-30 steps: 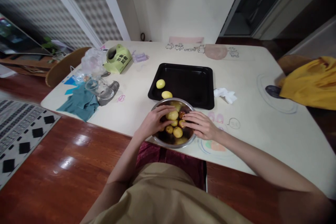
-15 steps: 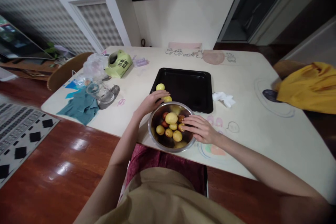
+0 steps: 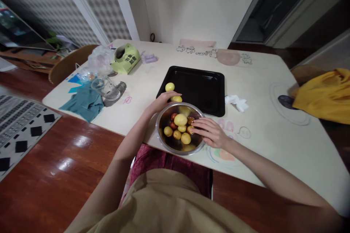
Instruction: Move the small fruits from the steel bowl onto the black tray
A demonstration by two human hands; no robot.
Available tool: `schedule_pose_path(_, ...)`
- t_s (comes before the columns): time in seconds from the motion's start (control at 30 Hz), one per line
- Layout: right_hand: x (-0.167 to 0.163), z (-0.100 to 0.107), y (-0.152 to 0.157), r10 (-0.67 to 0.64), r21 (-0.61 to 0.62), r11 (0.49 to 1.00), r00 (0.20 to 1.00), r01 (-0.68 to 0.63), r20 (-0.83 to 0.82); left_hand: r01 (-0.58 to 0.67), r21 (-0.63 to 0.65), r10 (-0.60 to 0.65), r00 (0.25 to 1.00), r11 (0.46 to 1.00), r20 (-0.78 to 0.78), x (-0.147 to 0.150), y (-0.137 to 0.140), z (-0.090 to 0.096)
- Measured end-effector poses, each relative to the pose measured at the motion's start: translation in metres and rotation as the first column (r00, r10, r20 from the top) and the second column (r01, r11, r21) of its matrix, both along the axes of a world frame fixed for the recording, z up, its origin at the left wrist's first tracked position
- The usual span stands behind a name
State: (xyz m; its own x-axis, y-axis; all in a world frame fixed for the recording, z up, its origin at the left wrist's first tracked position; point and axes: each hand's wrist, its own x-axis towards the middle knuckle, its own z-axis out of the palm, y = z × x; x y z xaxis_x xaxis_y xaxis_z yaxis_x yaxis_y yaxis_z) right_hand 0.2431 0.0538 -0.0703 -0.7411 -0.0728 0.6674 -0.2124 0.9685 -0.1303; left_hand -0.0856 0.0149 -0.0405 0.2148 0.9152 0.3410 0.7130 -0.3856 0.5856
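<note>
A steel bowl (image 3: 158, 134) stands at the table's near edge, holding several smooth yellow fruits (image 3: 181, 119) and a few reddish-brown ones (image 3: 173, 125). My left hand (image 3: 164, 101) curves over a yellow fruit (image 3: 176, 99) at the near left corner of a black baking tray (image 3: 202, 91); its thumb is hidden. Just beyond lies another yellow fruit (image 3: 170, 86), inside the tray's left side. Over the bowl's right rim reaches my right hand (image 3: 212, 132), fingers stretched out, with the tips touching or very near a yellow fruit (image 3: 190, 129) in the bowl.
Right of the tray lies a crumpled white tissue (image 3: 237, 102). On the table's left are a teal cloth (image 3: 83, 103), a clear glass jug (image 3: 106, 89), plastic bags (image 3: 100, 60) and a green tissue box (image 3: 127, 59). A yellow garment (image 3: 325, 96) hangs at the right end.
The whole view has shifted slightly, with the table sliding a little up and right. Both hands keep nearly the same places, and the fruits in bowl and tray have not visibly moved.
</note>
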Motion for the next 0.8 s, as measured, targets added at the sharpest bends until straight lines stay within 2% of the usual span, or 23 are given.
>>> schedule_pose_path(0.13, 0.0, 0.0, 0.0, 0.001, -0.004, 1.0, 1.0, -0.001, -0.005, -0.084, 0.056, 0.082, 0.996, 0.995, 0.033, -0.001, -0.005, 0.001)
schedule_pose_path(0.27, 0.0, -0.001, 0.0, -0.002, -0.005, 1.0, 1.0, 0.001, -0.002, -0.184, 0.183, 0.164, 0.979, 0.966, 0.117, 0.006, -0.022, 0.02)
schedule_pose_path(0.33, 0.0, -0.001, 0.0, -0.005, -0.003, 1.0, 1.0, 0.005, 0.005, -0.216, 0.245, 0.175, 0.969, 0.945, 0.175, 0.018, -0.038, 0.033)
schedule_pose_path(0.47, 0.0, -0.001, -0.001, -0.005, 0.005, 1.0, 1.0, 0.005, -0.015, -0.236, 0.273, 0.178, 0.959, 0.932, 0.222, 0.055, -0.077, 0.048)
schedule_pose_path(0.63, 0.002, -0.003, -0.002, -0.041, 0.021, 0.999, 0.998, 0.042, -0.045, -0.163, 0.274, 0.13, 0.982, 0.948, 0.136, 0.094, -0.111, 0.045)
schedule_pose_path(0.8, 0.002, -0.004, -0.002, -0.049, 0.016, 0.999, 0.995, 0.051, -0.085, -0.175, 0.296, 0.173, 0.984, 0.939, 0.032, 0.116, -0.118, 0.038)
